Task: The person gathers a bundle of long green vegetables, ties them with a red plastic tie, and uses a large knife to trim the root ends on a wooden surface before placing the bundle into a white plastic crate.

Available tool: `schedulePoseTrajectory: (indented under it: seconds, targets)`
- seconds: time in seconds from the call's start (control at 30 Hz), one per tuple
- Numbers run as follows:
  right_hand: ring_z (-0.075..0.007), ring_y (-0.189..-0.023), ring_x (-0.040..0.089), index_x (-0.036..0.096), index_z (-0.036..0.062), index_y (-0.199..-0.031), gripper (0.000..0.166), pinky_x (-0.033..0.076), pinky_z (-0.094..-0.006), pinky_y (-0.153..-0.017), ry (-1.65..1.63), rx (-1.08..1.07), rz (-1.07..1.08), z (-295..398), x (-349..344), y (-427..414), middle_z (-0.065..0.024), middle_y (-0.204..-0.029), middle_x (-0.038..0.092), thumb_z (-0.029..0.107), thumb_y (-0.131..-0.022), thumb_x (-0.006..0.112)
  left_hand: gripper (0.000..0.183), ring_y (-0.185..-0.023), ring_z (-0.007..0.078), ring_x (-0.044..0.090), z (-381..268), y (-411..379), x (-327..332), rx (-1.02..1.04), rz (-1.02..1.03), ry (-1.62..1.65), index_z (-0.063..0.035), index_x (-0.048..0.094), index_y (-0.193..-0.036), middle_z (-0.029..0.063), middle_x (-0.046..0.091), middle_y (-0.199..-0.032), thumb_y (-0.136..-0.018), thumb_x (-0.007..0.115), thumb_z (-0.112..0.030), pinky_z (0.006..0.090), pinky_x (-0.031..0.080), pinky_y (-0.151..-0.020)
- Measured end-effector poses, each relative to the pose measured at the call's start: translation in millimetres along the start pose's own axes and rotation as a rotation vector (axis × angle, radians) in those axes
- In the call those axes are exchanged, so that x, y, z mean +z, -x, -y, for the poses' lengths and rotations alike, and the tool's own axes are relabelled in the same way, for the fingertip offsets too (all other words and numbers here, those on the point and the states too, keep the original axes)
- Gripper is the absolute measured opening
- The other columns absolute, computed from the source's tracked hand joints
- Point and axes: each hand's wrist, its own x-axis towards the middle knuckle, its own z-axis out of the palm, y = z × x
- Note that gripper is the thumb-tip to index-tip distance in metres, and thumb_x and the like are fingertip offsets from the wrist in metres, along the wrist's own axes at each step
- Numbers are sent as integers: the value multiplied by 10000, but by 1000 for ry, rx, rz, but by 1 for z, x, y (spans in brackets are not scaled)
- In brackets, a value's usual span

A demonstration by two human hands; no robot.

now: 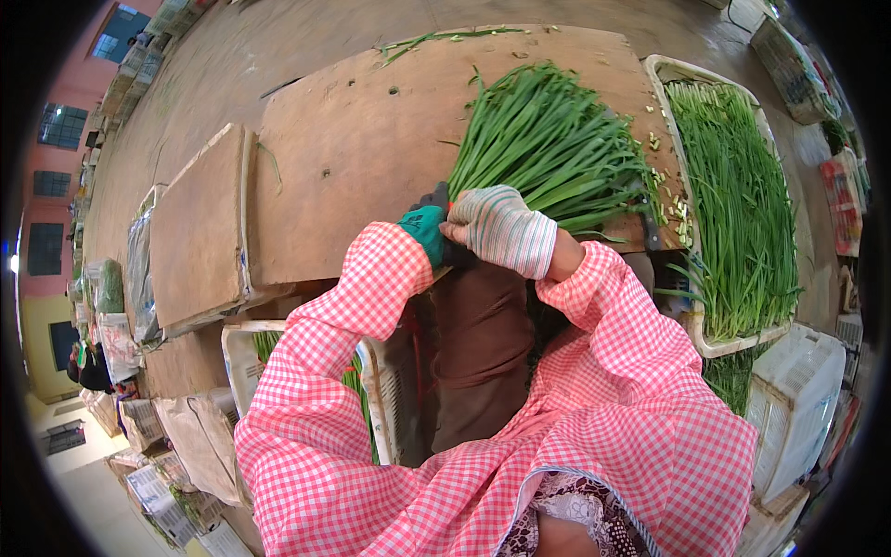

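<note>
A large bunch of long green leafy stalks (543,146), likely garlic chives, fans out over the wooden board (348,160). My left hand (431,223), in a black and green glove, grips the narrow gathered end at the board's near edge. Against it is my right hand (498,226), in a striped fingerless glove, its fingers closed at the same end beside a small bit of red; whether they pinch that bit is hidden. Partly under the leaf tips at the right lies a knife (651,230), its dark handle towards me.
Right of the board stands a white plastic crate (741,341) full of green stalks. Another crate (240,331) with stalks is at my left, below the board. Cut stem pieces (682,212) lie along the board's right edge. A smaller wooden board (198,230) adjoins at left.
</note>
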Motion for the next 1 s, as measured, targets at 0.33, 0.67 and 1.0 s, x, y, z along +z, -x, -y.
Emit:
schedulePoseTrajectory:
  seconds: [0.33,0.67,1.0]
  targets:
    - [-108,-536,579,673,-21,-1007,248,490,-254,-530,-706,668,47,5,-37,1,-80,-802,679,160,-848,614,1154,-1198,421,472,-9,8,2,-67,-56,-64,35,255,-1417,279,455,-1316,-563,822,-496,457,400,-1002]
    - [-332,-697,590,667,72,-754,188,460,-415,-627,-88,132,49,-16,-2,-15,-154,-726,577,219,-832,581,1117,-1204,435,458,-4,4,8,7,-129,-113,49,250,-1414,283,444,-1326,-600,794,-488,469,392,-1003]
    - [-259,-691,635,690,21,-842,144,489,-339,-629,-380,449,-1,10,-7,16,-149,-769,652,151,-785,670,1033,-1256,418,409,6,9,14,38,-149,-82,42,245,-1420,276,408,-1364,-674,742,-471,479,366,-1031]
